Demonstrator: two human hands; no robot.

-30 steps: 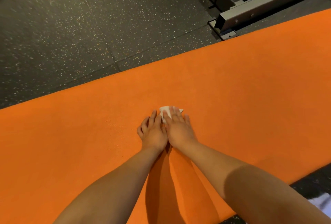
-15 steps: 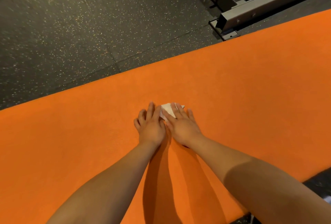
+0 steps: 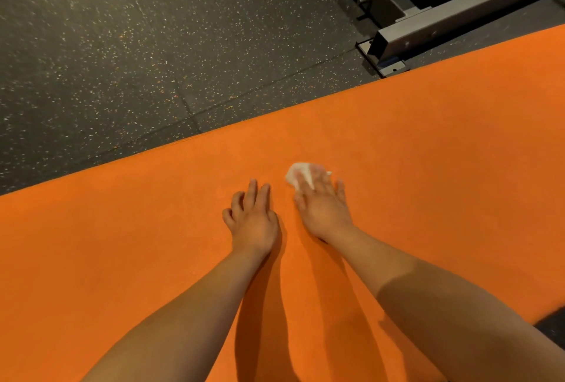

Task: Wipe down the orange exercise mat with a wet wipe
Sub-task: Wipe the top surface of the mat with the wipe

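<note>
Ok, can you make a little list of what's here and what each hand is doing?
mat: orange mat, flat on the speckled floor
wipe: white wet wipe on the mat, under the right hand
right: right hand presses the wipe with straight fingers
left: left hand rests on the mat, apart from the wipe, holding nothing
nearby: grey metal frame on the floor beyond the mat

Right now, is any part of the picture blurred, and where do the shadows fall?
Head view: the right hand and the wet wipe under its fingers are smeared by motion blur; the left hand looks sharper. Same view, dark shadows of both forearms fall on the orange mat beside them.
</note>
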